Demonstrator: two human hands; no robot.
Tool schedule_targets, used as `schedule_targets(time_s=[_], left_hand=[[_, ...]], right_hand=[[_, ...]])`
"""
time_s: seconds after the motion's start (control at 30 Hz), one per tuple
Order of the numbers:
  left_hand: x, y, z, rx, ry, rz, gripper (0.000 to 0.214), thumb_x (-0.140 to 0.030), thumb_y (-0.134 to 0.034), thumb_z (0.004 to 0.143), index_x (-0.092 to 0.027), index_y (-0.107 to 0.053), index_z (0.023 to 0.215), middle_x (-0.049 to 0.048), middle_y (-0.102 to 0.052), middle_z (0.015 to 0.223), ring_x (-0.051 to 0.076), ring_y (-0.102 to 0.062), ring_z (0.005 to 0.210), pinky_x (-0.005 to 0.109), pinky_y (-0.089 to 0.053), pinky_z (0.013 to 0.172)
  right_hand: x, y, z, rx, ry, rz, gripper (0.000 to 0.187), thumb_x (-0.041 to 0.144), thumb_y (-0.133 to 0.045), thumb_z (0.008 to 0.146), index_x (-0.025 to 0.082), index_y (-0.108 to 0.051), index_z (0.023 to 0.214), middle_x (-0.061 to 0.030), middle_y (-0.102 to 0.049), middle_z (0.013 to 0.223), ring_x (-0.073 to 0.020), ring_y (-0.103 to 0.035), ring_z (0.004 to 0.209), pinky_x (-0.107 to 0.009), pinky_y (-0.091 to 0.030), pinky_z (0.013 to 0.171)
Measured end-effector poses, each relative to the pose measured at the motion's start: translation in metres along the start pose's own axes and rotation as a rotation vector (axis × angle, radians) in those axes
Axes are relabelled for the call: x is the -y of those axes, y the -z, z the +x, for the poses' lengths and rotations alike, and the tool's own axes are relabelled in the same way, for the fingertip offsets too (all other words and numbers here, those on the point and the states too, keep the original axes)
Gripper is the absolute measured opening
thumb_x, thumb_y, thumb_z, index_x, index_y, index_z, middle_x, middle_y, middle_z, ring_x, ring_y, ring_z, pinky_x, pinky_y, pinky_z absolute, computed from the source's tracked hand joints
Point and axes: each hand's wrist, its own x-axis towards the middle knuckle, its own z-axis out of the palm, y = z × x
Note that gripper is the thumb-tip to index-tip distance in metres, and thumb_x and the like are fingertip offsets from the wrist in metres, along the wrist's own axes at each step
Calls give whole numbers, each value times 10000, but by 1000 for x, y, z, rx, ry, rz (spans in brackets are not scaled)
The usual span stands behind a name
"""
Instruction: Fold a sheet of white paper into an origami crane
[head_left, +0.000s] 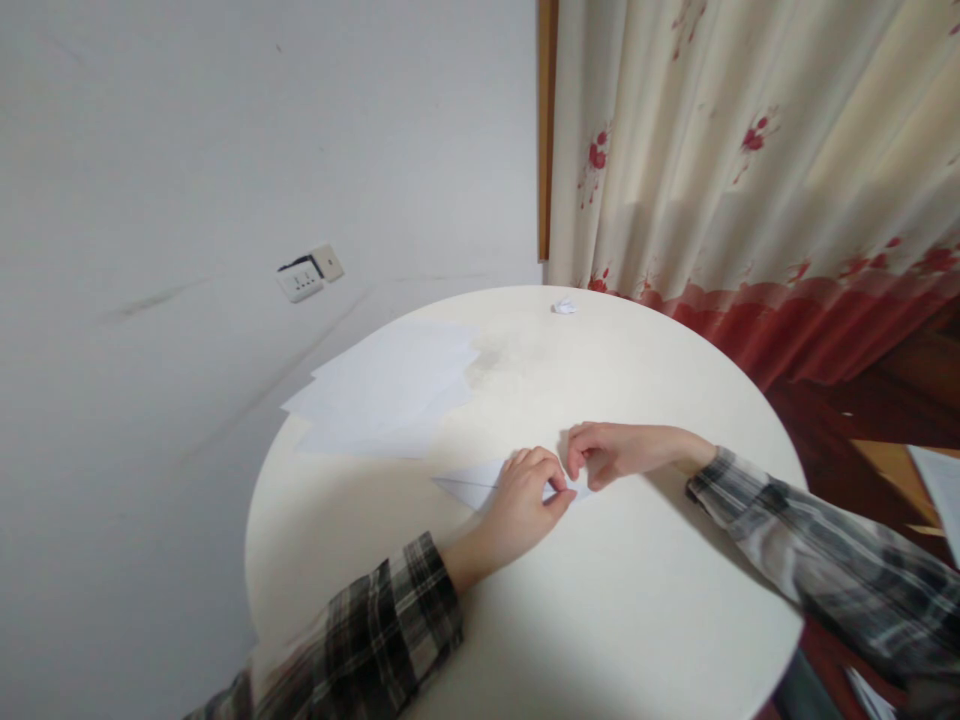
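A folded white paper [469, 481] with a pointed left end lies on the round white table [637, 600]. My left hand [525, 505] rests on it with fingers curled, pinching its right end. My right hand [611, 452] meets it from the right, fingertips pinched on the same end of the paper. Both sleeves are plaid.
A loose stack of white sheets [386, 390] lies at the table's back left, overhanging the edge. A small crumpled paper ball [564, 305] sits at the far rim. A wall with a socket [309, 275] is on the left, a flowered curtain [750, 160] on the right.
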Motion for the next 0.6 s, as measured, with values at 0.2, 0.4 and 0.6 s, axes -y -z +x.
schedule_targets(time_s=[0.2, 0.4, 0.6], left_hand=[[0, 2, 0, 0, -22, -35, 176, -111, -652, 701, -183, -500, 651, -6, -610, 837, 175, -537, 855, 311, -367, 806], [1, 0, -1, -3, -26, -40, 172, -113, -654, 700, -183, -505, 650, -8, -609, 837, 172, -535, 851, 309, -371, 800], [3, 0, -1, -6, -31, -47, 177, -109, -652, 698, -185, -502, 643, -5, -608, 840, 174, -534, 848, 310, -376, 799]], right_hand=[[-1, 1, 0, 8, 20, 9, 195, 60, -636, 678, 146, -613, 851, -28, -556, 912, -137, -500, 874, -277, -400, 803], [-1, 0, 2, -3, -3, 18, 122, 94, -629, 699, 140, -618, 811, -19, -539, 852, -122, -496, 797, -253, -415, 736], [0, -1, 2, -6, -24, 10, 127, 86, -641, 688, 139, -616, 801, -6, -523, 813, -115, -488, 767, -244, -411, 717]])
